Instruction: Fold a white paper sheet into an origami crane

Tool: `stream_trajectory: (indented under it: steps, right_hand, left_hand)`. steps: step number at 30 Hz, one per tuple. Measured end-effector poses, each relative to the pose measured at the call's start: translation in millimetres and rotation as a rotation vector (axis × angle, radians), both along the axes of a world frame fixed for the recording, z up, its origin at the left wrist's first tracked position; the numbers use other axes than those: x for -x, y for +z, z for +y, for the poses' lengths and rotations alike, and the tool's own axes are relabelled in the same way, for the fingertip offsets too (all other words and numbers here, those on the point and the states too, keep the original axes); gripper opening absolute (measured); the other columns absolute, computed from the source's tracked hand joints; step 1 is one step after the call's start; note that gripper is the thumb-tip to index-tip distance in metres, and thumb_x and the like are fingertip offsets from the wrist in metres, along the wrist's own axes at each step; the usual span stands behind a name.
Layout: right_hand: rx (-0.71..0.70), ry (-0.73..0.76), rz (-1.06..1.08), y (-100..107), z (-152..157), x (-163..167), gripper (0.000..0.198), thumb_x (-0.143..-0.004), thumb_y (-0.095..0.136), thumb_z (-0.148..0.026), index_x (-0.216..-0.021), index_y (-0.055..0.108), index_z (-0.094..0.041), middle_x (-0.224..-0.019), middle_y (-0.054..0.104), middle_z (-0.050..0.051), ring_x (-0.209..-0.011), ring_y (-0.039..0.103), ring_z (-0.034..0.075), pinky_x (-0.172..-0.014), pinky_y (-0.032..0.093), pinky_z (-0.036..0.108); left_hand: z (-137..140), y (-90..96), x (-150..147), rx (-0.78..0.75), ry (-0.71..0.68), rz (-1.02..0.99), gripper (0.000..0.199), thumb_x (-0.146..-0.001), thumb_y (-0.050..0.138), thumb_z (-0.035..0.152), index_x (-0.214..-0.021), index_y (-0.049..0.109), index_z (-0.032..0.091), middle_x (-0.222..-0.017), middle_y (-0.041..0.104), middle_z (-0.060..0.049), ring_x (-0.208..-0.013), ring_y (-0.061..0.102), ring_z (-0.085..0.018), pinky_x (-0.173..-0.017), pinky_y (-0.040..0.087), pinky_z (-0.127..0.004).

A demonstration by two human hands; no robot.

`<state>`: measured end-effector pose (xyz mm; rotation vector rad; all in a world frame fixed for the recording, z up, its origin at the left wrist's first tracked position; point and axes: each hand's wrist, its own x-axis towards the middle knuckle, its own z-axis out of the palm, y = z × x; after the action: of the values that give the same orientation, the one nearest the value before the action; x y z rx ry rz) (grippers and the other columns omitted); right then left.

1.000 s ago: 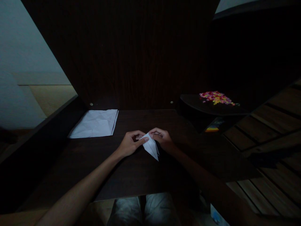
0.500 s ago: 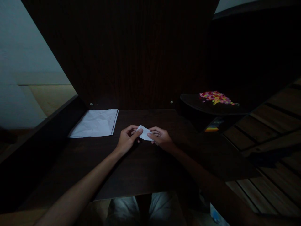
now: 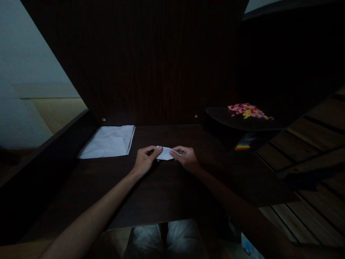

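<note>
Between my two hands is a small folded piece of white paper point(image 3: 165, 154), held just above the dark wooden desk. My left hand point(image 3: 145, 157) pinches its left end, thumb on top and fingers curled beneath. At the right end my right hand point(image 3: 186, 157) grips it the same way, its thumb lying across the near edge. A crease line runs across the upper part of the paper. The fingers under it are mostly hidden.
Larger white paper sheets point(image 3: 110, 141) lie stacked at the desk's back left. A raised side board point(image 3: 54, 154) bounds the left. On a curved shelf point(image 3: 226, 120) at right sits a pile of small colourful pieces point(image 3: 248, 110). A tall dark panel point(image 3: 151, 64) stands behind.
The folded paper has turned from a slanted position to nearly level, and a crease line now shows on it. Both hands keep their hold and have shifted only slightly.
</note>
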<state>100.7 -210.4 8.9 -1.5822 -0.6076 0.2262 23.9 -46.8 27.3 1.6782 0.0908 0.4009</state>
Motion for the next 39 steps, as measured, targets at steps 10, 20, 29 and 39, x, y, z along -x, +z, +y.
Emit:
stream_trajectory:
  steps: [10,20,29,39]
  right_hand:
    - [-0.026,0.12,0.14,1.5,0.9,2.0,0.036,-0.068,0.069,-0.044,-0.083,0.066,-0.012,-0.059,0.064,0.003,-0.045,0.055,0.011,-0.041,0.041,0.023]
    - [-0.107,-0.044,0.092,7.4,-3.5,-1.1,0.03,-0.063,0.073,-0.041,-0.075,0.065,-0.015,-0.055,0.062,0.001,-0.044,0.053,0.011,-0.043,0.043,0.024]
    - [-0.267,0.015,0.253,2.1,0.7,-5.5,0.068,-0.059,0.077,-0.034,-0.115,0.039,-0.023,-0.068,0.059,-0.006,-0.051,0.057,0.012,-0.04,0.045,0.021]
    - [-0.092,0.118,0.22,-0.5,2.9,0.9,0.031,-0.064,0.072,-0.041,-0.072,0.058,-0.015,-0.063,0.059,0.0,-0.053,0.059,0.012,-0.043,0.047,0.022]
  left_hand:
    - [2.0,4.5,3.1,-0.019,0.077,0.001,0.03,-0.073,0.066,0.042,-0.072,0.074,0.013,-0.062,0.067,-0.002,-0.057,0.058,-0.014,-0.053,0.041,-0.022]
    - [5.8,2.9,1.5,0.042,-0.102,0.124,0.029,-0.069,0.07,0.041,-0.062,0.069,0.012,-0.052,0.063,-0.003,-0.045,0.054,-0.012,-0.044,0.042,-0.021]
    - [-1.3,4.0,4.1,0.008,-0.326,0.244,0.032,-0.073,0.067,0.041,-0.06,0.064,0.012,-0.047,0.058,-0.001,-0.037,0.048,-0.008,-0.036,0.036,-0.018]
    - [-4.0,-4.9,-1.3,0.133,-0.226,0.116,0.032,-0.07,0.071,0.04,-0.082,0.065,0.011,-0.059,0.063,-0.002,-0.048,0.058,-0.012,-0.045,0.047,-0.022]
